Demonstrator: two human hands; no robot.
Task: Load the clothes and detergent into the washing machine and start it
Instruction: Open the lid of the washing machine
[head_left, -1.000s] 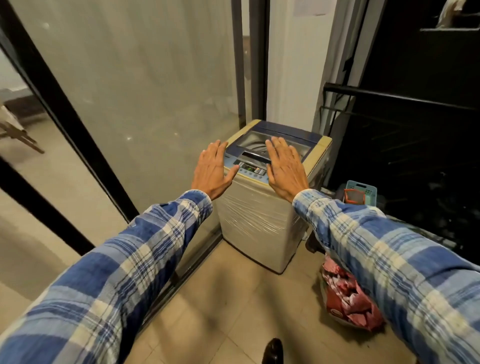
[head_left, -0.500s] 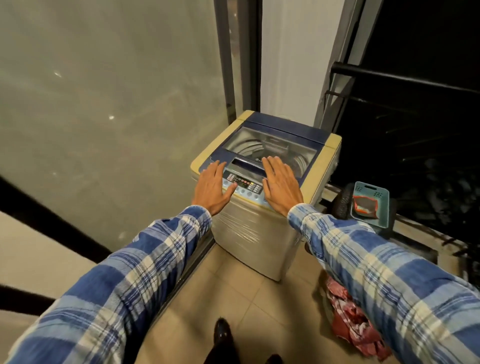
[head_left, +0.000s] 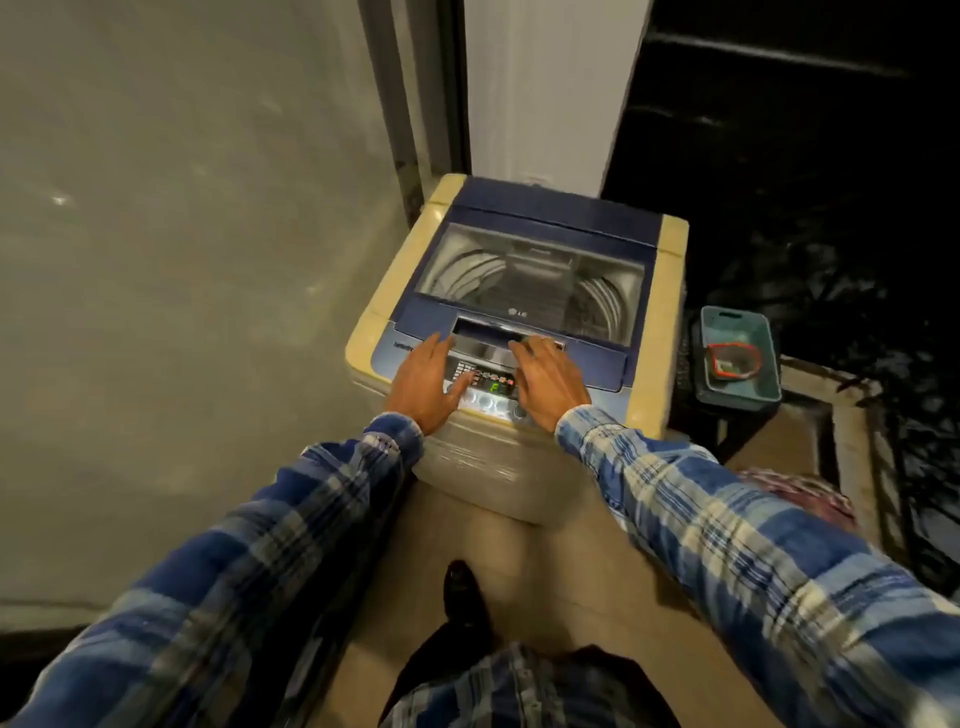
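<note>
Head view: over the last second the person has stepped up to the top-loading washing machine (head_left: 664, 312), and both hands have come down onto its front edge. The left hand (head_left: 423, 382) and right hand (head_left: 550, 382) lie flat with fingers straight, holding nothing, fingertips at the handle recess of the closed lid (head_left: 530, 280), either side of the control panel (head_left: 488, 387). Opening the lid looks next. The red clothes (head_left: 800, 493) wait on the floor to the right; the pouch (head_left: 735, 358) in the teal basket (head_left: 766, 387) is possibly detergent
</note>
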